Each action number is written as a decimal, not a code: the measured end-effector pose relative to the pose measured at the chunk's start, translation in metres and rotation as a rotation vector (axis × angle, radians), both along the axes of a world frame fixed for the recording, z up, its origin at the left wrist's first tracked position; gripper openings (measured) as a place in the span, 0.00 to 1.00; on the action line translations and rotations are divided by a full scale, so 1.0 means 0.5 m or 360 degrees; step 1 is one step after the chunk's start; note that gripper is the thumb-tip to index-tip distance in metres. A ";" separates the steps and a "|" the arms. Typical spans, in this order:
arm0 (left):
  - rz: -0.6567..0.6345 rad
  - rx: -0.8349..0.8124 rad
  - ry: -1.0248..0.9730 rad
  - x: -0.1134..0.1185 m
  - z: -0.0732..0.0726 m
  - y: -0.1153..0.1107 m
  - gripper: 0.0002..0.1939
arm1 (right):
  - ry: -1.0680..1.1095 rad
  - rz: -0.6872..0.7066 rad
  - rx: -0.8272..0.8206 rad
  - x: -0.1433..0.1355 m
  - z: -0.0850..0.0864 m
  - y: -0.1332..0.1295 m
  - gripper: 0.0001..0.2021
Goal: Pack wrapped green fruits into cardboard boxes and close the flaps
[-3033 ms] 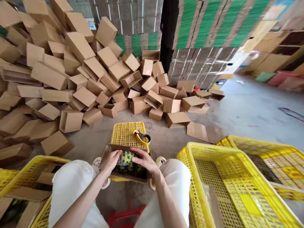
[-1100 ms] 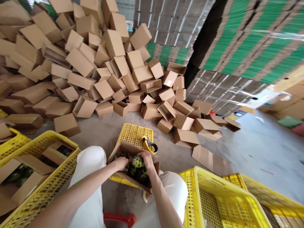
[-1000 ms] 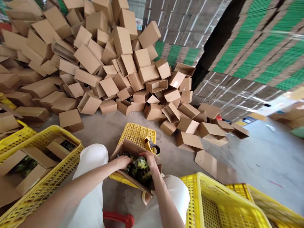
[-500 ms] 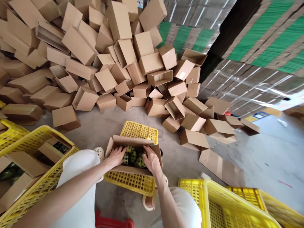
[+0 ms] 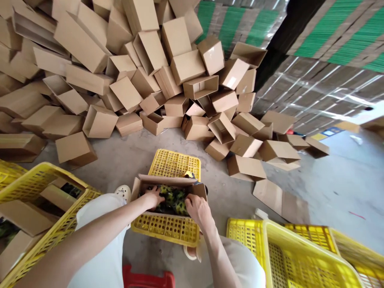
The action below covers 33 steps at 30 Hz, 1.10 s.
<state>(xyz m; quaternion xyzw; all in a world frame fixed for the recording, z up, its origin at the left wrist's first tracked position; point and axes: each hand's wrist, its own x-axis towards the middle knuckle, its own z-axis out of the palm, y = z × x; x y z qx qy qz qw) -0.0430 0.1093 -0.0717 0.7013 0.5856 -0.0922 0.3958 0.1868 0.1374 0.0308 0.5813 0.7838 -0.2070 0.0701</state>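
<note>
Knees in white (image 5: 97, 218) spread across the lower frame; between them the left hand (image 5: 153, 198) lies loosely extended, the right hand (image 5: 198, 209) half-curled, both touching mottled green things (image 5: 171, 197), though I can't tell whether either grips one. Those lie in a cardboard box (image 5: 166, 181), lower centre, on a yellow crate (image 5: 165, 229). Farther back, cartons (image 5: 188, 66) heap the upper left.

A heap of cardboard boxes (image 5: 126, 94) spreads along the far edge of the floor (image 5: 339, 176), and yellow crates (image 5: 300, 260) stand in its near right corner.
</note>
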 end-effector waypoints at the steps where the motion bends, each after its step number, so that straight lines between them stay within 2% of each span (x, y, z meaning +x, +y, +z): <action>1: -0.0030 0.0036 -0.0014 0.002 0.001 -0.005 0.19 | 0.0018 0.0007 -0.0002 0.002 -0.001 -0.001 0.17; 8: -0.0348 0.0046 0.0101 0.018 0.014 -0.029 0.20 | 0.0202 0.0099 0.0004 0.017 -0.026 -0.014 0.14; 13: -0.0568 0.0023 0.0231 0.021 0.023 -0.015 0.31 | 0.0349 0.0159 -0.0144 0.042 -0.022 -0.014 0.16; 18: -0.0588 0.0014 0.0240 0.028 0.020 -0.018 0.24 | 0.0446 0.0142 -0.0405 0.060 -0.009 -0.020 0.18; 22: -0.0681 0.0020 0.0248 0.030 0.002 -0.035 0.28 | 0.0436 0.0117 -0.0228 0.047 -0.015 -0.032 0.15; 26: -0.0762 0.0078 0.0283 0.033 -0.006 -0.032 0.23 | 0.0527 0.0064 -0.0254 0.028 -0.029 -0.035 0.13; 29: -0.0741 0.0091 0.0215 0.025 0.016 -0.013 0.16 | 0.0684 0.0082 -0.0280 0.026 -0.036 -0.030 0.14; 33: -0.0416 0.0102 -0.0084 -0.011 0.080 0.012 0.10 | 0.0918 0.0054 -0.0351 0.038 -0.041 -0.015 0.14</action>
